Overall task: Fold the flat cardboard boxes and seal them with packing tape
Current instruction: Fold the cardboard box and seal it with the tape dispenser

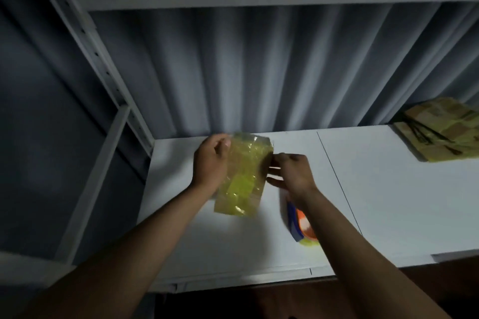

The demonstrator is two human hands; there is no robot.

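A small cardboard box [243, 176], covered in glossy yellowish tape, is held above the white table [388, 189]. My left hand [211, 163] grips its left side, thumb over the top edge. On the box's right edge my right hand [291, 171] pinches with its fingertips. Under my right forearm lies a tape dispenser [300, 225] with a blue body, an orange part and yellow tape. A stack of flat cardboard boxes [440, 129] sits at the far right of the table.
A grey curtain [259, 72] hangs behind the table. White metal shelf uprights and a crossbar [103, 72] frame the left and top. The table's front edge [246, 280] runs near my forearms.
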